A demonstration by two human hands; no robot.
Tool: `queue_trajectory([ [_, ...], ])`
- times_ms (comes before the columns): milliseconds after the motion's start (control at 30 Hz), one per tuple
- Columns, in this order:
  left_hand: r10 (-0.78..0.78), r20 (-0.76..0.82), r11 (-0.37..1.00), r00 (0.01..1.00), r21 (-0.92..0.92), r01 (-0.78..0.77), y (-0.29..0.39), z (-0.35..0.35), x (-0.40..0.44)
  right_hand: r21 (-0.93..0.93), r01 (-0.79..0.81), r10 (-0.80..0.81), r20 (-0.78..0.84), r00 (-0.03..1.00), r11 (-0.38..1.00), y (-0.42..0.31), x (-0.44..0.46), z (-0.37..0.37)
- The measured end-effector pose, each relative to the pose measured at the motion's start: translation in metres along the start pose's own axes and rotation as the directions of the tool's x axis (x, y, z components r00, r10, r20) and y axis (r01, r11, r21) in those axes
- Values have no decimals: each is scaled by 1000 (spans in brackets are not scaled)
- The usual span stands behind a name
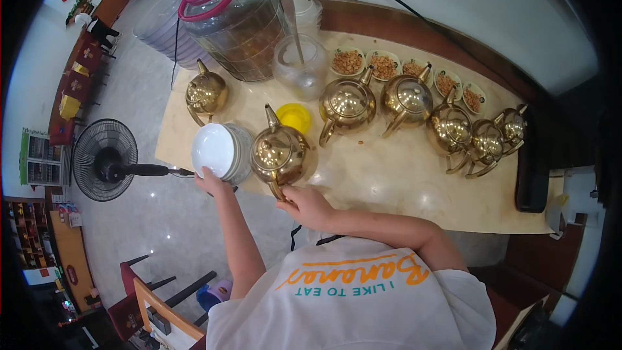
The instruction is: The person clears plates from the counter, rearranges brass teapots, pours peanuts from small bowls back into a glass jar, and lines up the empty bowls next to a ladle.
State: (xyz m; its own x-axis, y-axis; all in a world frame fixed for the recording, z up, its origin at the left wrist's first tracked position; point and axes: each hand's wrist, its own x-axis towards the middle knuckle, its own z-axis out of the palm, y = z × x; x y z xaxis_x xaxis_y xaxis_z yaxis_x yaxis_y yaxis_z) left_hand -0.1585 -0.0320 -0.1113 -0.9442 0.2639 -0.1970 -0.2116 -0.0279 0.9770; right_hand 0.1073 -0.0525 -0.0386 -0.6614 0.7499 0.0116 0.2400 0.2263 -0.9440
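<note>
My left hand [212, 182] is at the near edge of a stack of white plates [214, 150], its thumb against the rim and the other fingers partly hidden. My right hand [308, 207] is closed round the handle of a shiny gold teapot [278, 153], whose spout points away from me. It cannot be told whether the teapot is lifted or standing. Just behind it lies a yellow dish [294, 118]. Another gold teapot [207, 92] stands beyond the plates, near the table's left end.
Several gold teapots [348, 105] line the table [382, 188] to the right, with small dishes of peanuts [383, 65] behind them. At the back are a large pink-lidded jar [240, 32] and a clear container [300, 68] with a ladle. A black fan [105, 159] stands left.
</note>
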Motion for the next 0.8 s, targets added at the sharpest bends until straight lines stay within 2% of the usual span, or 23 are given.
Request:
queue_trajectory([
  [133, 22, -66, 999, 998, 27, -20, -3, 8, 1, 32, 71, -68, -104, 992, 997, 14, -11, 26],
  [300, 27, -139, 998, 990, 68, -18, -10, 15, 6, -54, 65, -70, -96, 993, 996, 29, -6, 48],
  [400, -1, -100, 1000, 995, -5, 1, 4, 20, -9, -88, 50, -59, -106, 993, 995, 32, 5, 55],
  [533, -17, -87, 1000, 996, 24, 19, -1, 17, 0, -148, 60, -85, -170, 982, 987, 28, 15, 54],
  [633, -74, -24, 996, 997, 48, 76, 3, 14, -2, -230, 63, -133, -306, 943, 971, 19, 7, 35],
  [700, -114, 64, 993, 991, 3, 114, 12, 8, -8, 48, -132, 139, -452, 881, 990, 10, -4, 12],
  [767, -126, 125, 991, 984, -24, 130, 17, 5, -15, 81, -245, 229, -707, 669, 966, 15, 3, -8],
  [800, -132, 155, 990, 979, -35, 139, 17, 3, -16, 51, -212, 173, -775, 608, 976, 18, 13, -17],
])
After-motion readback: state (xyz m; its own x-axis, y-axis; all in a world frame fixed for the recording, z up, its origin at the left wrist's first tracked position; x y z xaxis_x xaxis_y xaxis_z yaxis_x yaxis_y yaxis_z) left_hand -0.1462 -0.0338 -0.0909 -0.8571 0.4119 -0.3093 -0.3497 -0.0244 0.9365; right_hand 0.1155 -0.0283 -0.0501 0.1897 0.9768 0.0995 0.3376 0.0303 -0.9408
